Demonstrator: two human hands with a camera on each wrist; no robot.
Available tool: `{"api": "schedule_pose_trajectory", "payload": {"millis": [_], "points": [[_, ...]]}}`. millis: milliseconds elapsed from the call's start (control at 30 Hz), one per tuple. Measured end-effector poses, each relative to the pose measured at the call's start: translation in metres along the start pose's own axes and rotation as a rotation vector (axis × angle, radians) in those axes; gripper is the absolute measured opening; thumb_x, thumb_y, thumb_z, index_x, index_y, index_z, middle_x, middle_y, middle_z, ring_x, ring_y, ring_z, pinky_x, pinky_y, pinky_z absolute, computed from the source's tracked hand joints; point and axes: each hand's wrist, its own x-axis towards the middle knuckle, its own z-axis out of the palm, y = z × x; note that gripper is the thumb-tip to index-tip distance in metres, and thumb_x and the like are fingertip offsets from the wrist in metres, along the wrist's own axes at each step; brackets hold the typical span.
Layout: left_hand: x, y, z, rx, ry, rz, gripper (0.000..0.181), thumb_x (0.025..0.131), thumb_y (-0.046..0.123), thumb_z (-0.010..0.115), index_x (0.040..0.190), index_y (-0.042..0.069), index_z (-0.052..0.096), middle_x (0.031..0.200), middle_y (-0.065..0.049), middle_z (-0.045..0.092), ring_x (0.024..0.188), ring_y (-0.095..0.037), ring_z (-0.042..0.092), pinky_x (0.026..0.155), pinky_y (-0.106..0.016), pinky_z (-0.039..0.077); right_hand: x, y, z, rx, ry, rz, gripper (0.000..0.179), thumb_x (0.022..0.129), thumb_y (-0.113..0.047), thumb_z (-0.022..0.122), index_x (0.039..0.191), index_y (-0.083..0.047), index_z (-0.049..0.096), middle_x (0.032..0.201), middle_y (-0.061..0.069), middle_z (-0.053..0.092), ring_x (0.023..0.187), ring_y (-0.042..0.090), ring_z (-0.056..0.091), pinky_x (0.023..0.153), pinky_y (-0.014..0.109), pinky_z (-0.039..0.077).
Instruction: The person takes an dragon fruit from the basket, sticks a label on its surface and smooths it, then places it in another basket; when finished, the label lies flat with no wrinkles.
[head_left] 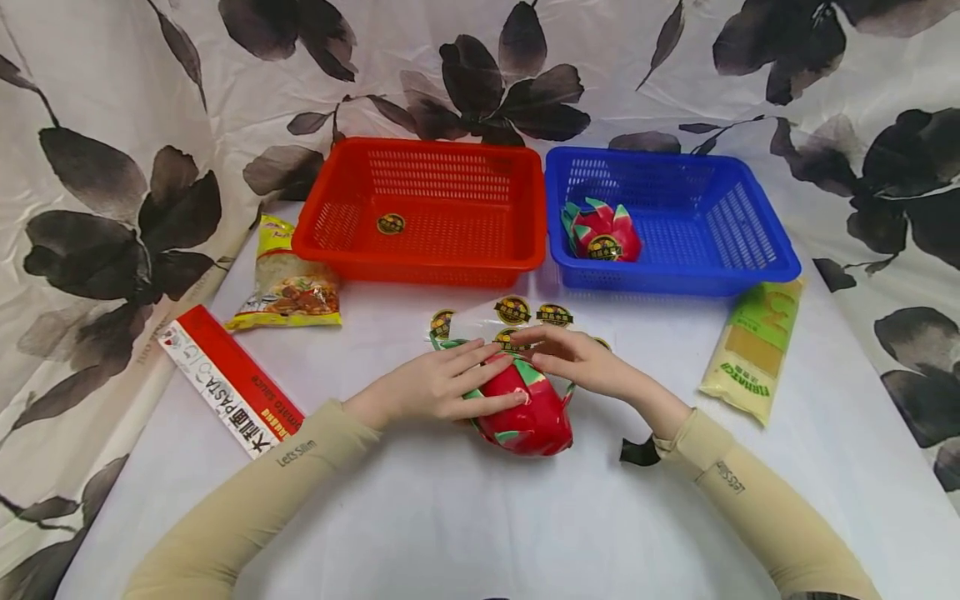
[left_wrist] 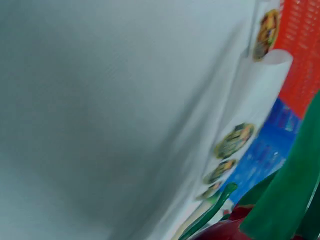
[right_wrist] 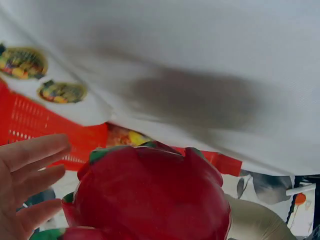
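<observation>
Dragon fruit (head_left: 536, 417) lies under your L grip (head_left: 441, 383), fingers uncurled; long axis far-L to near-R. R grip (head_left: 588, 365), far-R of it, hangs loose.

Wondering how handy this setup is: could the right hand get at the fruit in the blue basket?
Probably yes: the right hand appears to grip nothing, and nothing covers the fruit in the blue basket. Its front wall would likely need reaching over.

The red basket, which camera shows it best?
The head view, because the whole red basket shows there, even its inside. The left wrist view catches only a piece at the edge; the right wrist view shows just part, too.
</observation>
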Motion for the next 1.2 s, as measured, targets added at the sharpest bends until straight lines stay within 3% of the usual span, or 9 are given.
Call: {"api": "schedule_pose_trajectory", "payload": {"millis": [167,500,700,933,1200], "points": [[0.001,0.012,0.008,-0.030,-0.012,0.005,0.040,0.094,0.023,0.052,0.133,0.022,0.047,0.123,-0.015,0.059,0.111,-0.031,0.058,0.094,-0.041,0.047,-0.013,0.009,0.007,-0.012,-0.023,0.064,0.035,0.094,-0.027,0.051,0.127,-0.015,0.052,0.126,0.005,0.056,0.109,0.020,0.057,0.083,0.033,0.052],[0.002,0.026,0.016,-0.138,-0.060,-0.031,0.050,0.087,0.040,0.061,0.132,0.021,0.049,0.125,-0.013,0.058,0.114,-0.029,0.057,0.097,-0.040,0.045,-0.021,0.023,0.013,-0.030,-0.035,0.038,0.030,0.094,-0.022,0.050,0.122,-0.010,0.058,0.120,0.008,0.060,0.099,0.016,0.061,0.080,0.029,0.051],[0.008,0.025,0.012,-0.290,-0.203,-0.122,0.068,0.076,0.046,0.071,0.133,0.020,0.047,0.131,-0.012,0.053,0.120,-0.029,0.051,0.104,-0.039,0.039,-0.020,0.028,0.012,-0.016,-0.037,0.087,0.030,0.096,-0.022,0.047,0.122,-0.011,0.057,0.120,0.007,0.060,0.106,0.018,0.055,0.084,0.029,0.049],[0.016,0.021,0.007,-0.463,-0.396,-0.263,0.079,0.072,0.044,0.075,0.139,0.021,0.040,0.138,-0.010,0.046,0.127,-0.031,0.043,0.104,-0.041,0.038,-0.018,0.028,0.008,0.026,-0.067,0.211,0.033,0.098,-0.027,0.042,0.125,-0.012,0.055,0.120,0.009,0.056,0.073,0.019,0.055,0.061,0.031,0.050],[0.018,0.019,0.004,-0.612,-0.474,-0.370,0.081,0.073,0.042,0.075,0.141,0.023,0.037,0.144,-0.008,0.039,0.133,-0.031,0.034,0.107,-0.043,0.034,-0.014,0.029,0.002,0.025,-0.092,0.255,0.034,0.098,-0.030,0.042,0.124,-0.012,0.056,0.118,0.009,0.058,0.070,0.019,0.056,0.065,0.031,0.050]]}}
